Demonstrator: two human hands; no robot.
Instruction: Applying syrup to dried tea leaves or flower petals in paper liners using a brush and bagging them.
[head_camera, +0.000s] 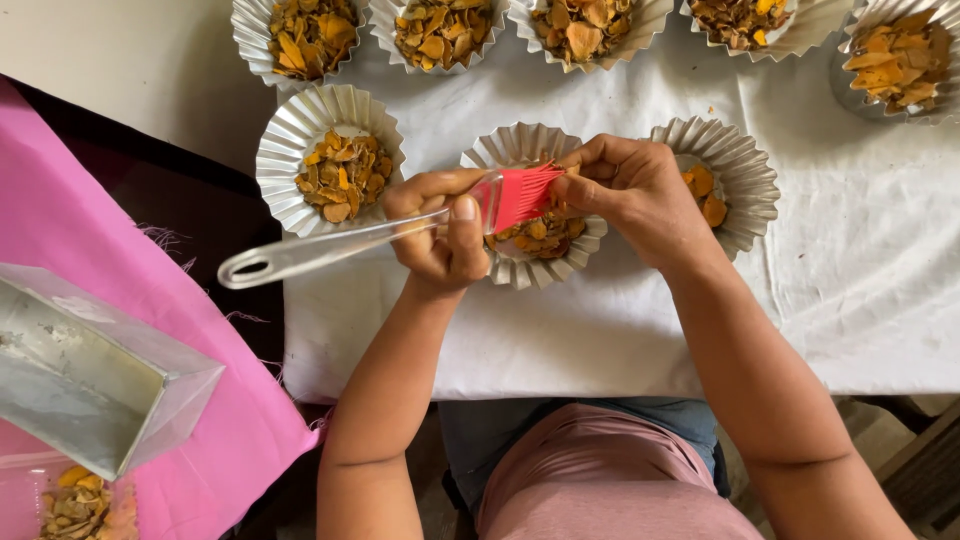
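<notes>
Left hand (440, 235) grips brush (400, 230); right hand (625, 195) pinches its red bristles (525, 193); fluted moulds (330, 160) already hold orange-brown chips.

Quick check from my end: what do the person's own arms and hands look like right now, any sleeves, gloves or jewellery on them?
Both arms are bare from the upper arm down; no sleeves reach the forearms. The left hand and the right hand wear no gloves, and no rings, watch or bracelets show. Fingernails look short and unpainted. Between the arms, a dusty pink top over blue denim is visible.
</notes>
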